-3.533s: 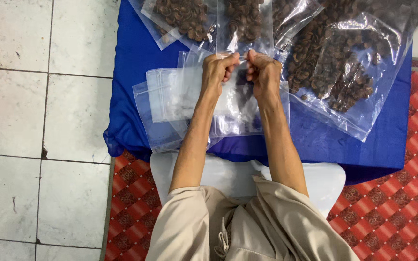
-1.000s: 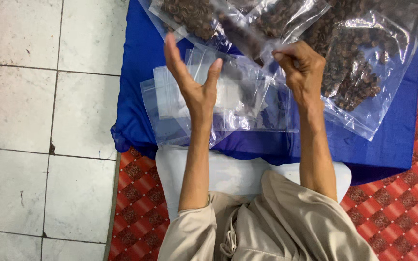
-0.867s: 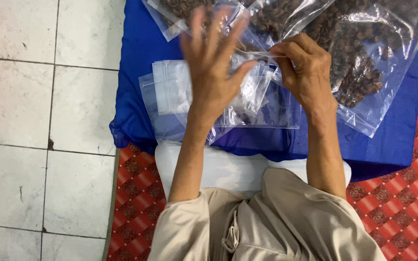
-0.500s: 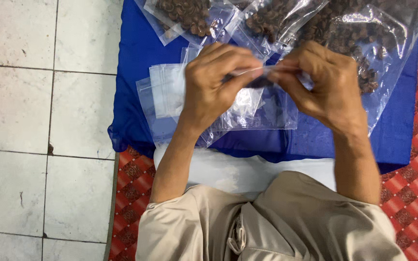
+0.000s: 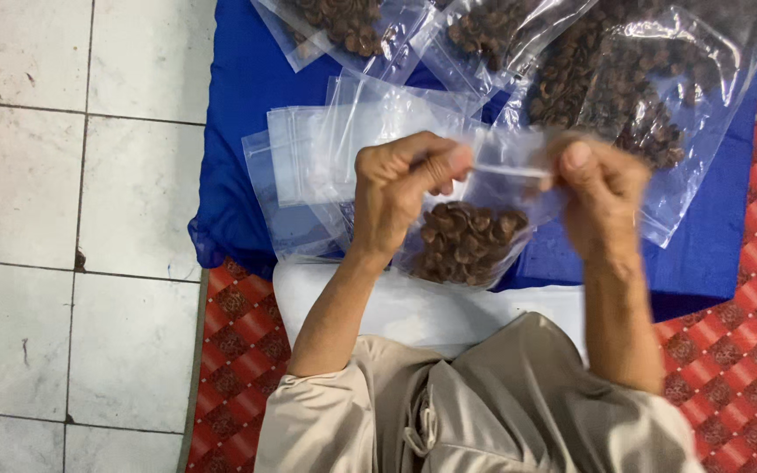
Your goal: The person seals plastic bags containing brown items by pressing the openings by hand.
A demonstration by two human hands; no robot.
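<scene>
both hands pinch the top strip of a small clear plastic zip bag [image 5: 475, 228] of dark brown dried pieces, left hand [image 5: 400, 197] and right hand [image 5: 602, 197] at either end, held above the blue cloth [image 5: 247, 88] beside empty clear bags [image 5: 308, 166] and larger filled bags [image 5: 633, 79].

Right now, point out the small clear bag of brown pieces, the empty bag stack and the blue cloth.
small clear bag of brown pieces [image 5: 466, 241], head view, filled bottom.
empty clear bag stack [image 5: 308, 166], head view, middle.
blue cloth [image 5: 238, 96], head view, bare left part.
</scene>
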